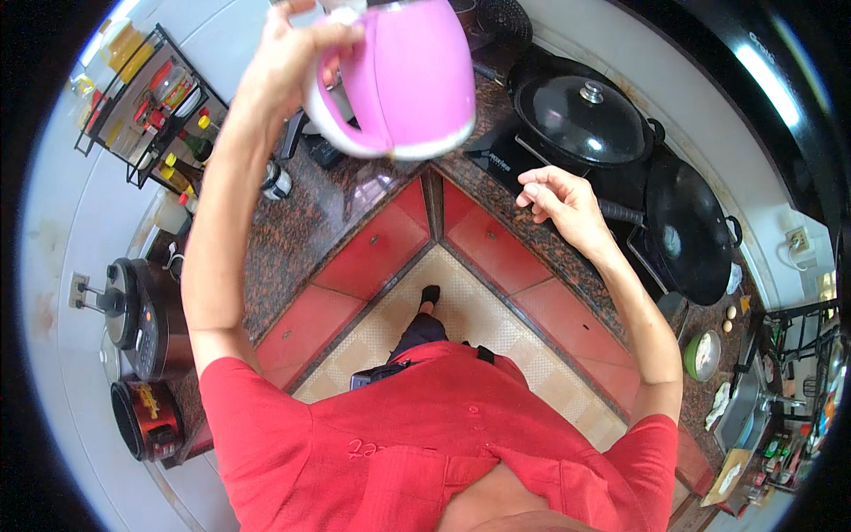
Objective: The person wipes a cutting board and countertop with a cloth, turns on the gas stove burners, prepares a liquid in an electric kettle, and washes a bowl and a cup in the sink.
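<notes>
High at the top of the view, my left hand (pixel 286 63) grips the handle of a pink electric kettle (pixel 422 80) with a white base, held up above the corner of the speckled granite counter (pixel 292 233). The kettle hides part of the counter behind it. My right hand (pixel 562 203) hangs over the counter's right arm with its fingers loosely curled and nothing in them, just in front of the stove. Beyond it sits a black wok with a glass lid (pixel 578 120); a second black wok (pixel 688 229) stands to its right.
A wire rack (pixel 163 100) with jars and bottles hangs on the left wall, above a pressure cooker (pixel 156 319) and a red-black cooker (pixel 146 422). A green bowl (pixel 702 356), eggs (pixel 730 312) and a sink (pixel 738 405) lie right. Red cabinets (pixel 372 253) meet at the corner.
</notes>
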`<state>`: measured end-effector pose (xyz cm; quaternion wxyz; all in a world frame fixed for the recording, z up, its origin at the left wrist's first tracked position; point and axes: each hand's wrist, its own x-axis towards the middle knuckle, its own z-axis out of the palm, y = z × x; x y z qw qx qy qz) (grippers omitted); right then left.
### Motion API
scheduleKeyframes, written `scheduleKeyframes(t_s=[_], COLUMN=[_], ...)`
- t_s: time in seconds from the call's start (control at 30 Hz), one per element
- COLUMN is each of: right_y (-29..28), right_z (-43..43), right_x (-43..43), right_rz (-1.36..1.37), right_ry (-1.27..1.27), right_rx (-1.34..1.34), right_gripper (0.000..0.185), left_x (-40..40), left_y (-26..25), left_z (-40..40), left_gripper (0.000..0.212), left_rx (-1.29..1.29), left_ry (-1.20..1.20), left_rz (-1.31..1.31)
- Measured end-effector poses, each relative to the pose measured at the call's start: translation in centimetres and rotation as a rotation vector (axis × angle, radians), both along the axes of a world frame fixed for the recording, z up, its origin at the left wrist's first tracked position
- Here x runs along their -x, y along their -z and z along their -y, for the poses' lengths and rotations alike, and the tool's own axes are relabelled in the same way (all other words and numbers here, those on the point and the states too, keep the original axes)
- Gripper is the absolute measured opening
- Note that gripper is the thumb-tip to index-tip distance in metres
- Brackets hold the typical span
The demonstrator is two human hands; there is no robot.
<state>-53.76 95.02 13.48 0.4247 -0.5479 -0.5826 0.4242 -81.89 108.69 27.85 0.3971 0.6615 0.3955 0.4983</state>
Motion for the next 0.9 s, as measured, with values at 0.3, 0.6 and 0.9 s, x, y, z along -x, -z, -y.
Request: scheduleKeyframes(t_s=[0.3, 0.6, 0.9], right_y=[-3.7, -5.3, 2.4], right_z=[-11.3, -28.9, -48.5], right_x=[0.0, -4.9, -14.4], right_rz=[0.142, 0.439, 0.945], right_ry=[0.141, 0.426, 0.567], right_rx=[-0.112, -0.126, -0.014], right_gripper=[0.019, 0.027, 0.033], left_x=[-3.7, -6.6, -6.4], left_y=[-2.8, 5.5, 7.3], left_z=[-17.7, -30.1, -34.5], left_gripper=[0.048, 0.049, 0.049], left_rx=[-0.3, -0.005, 0.004], left_ry=[0.19, 0.008, -0.029], left_rz=[0.27, 0.31, 0.176])
